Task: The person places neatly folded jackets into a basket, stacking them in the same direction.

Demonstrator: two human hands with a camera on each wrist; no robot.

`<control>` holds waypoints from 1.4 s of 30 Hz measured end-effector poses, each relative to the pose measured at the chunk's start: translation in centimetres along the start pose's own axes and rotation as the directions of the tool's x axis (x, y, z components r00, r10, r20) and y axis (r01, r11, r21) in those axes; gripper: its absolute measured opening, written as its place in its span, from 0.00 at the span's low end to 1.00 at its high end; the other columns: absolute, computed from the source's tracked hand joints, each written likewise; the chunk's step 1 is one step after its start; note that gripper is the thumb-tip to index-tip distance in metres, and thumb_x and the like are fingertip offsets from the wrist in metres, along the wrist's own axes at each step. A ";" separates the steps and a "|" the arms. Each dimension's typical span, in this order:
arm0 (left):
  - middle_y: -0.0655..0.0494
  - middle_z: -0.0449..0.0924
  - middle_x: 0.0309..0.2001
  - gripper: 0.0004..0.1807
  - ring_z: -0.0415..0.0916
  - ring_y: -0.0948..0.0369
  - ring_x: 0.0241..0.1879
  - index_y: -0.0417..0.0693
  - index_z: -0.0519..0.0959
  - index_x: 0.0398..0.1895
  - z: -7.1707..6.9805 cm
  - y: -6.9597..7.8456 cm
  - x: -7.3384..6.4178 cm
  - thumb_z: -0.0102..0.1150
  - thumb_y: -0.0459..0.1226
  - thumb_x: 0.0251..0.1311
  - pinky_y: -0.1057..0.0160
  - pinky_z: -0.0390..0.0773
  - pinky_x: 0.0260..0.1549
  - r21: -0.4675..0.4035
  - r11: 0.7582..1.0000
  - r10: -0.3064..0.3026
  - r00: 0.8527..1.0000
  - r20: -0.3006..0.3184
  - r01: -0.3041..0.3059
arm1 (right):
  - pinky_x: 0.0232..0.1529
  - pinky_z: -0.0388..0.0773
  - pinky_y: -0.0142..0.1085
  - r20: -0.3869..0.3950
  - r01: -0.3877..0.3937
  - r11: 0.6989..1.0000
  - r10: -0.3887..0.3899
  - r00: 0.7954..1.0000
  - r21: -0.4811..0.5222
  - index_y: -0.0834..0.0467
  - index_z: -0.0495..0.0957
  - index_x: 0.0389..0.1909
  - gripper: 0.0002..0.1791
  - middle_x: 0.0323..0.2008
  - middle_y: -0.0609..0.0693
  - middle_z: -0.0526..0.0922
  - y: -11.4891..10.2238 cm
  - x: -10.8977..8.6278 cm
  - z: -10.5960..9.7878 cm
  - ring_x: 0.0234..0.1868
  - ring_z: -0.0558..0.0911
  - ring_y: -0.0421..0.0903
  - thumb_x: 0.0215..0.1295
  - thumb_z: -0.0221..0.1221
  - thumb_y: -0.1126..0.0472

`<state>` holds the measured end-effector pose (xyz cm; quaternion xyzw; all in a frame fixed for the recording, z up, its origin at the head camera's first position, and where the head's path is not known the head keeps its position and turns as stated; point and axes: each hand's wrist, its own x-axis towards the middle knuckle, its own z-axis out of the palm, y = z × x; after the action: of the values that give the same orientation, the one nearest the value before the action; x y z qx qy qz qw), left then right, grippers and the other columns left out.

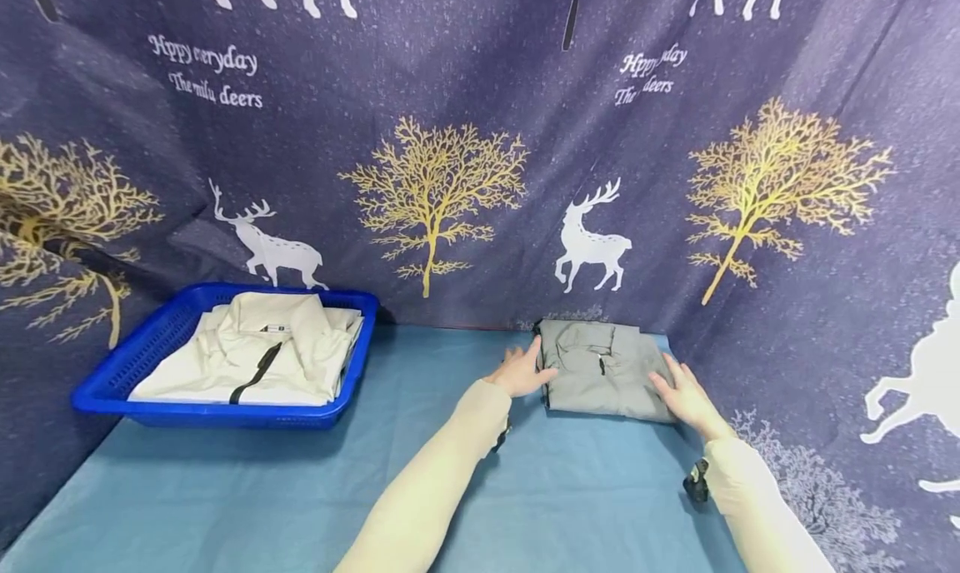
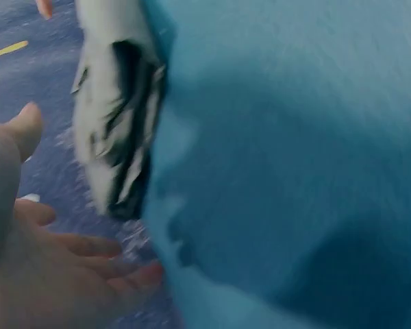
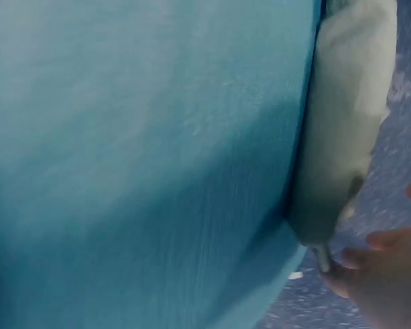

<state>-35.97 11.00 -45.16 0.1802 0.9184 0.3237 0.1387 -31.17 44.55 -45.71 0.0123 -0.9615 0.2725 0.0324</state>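
Observation:
A folded grey jacket (image 1: 600,373) lies on the blue-covered table at the back right, its collar side toward the curtain. My left hand (image 1: 519,371) is at its left edge, fingers spread. In the left wrist view the left hand (image 2: 68,274) has a small gap to the layered folds of the jacket (image 2: 116,123). At the jacket's right edge is my right hand (image 1: 690,396), fingers extended. The right wrist view shows the right hand (image 3: 390,274) with its fingertips close to the jacket's corner (image 3: 335,137); whether they touch it I cannot tell.
A blue plastic basket (image 1: 90,400) stands at the back left, holding a folded cream jacket (image 1: 300,356) with a dark zip strip. Blue cloth (image 1: 300,498) covers the table. A patterned dark curtain (image 1: 480,73) hangs behind it and along the right side.

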 end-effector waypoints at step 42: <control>0.49 0.63 0.70 0.36 0.58 0.49 0.70 0.50 0.68 0.71 3.9 -0.5 2.1 0.68 0.38 0.59 0.49 0.64 0.63 -0.496 0.868 -0.006 0.999 -0.047 -0.018 | 0.68 0.52 0.59 0.073 -0.069 0.955 0.050 0.996 0.288 0.71 0.64 0.67 0.31 0.68 0.73 0.58 -0.3 1.6 1.9 0.70 0.53 0.70 0.69 0.59 0.61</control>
<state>-36.50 13.63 -48.66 0.1337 0.8071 0.5531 0.1576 -32.88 43.26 -47.05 -0.0035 -0.9115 0.4111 -0.0090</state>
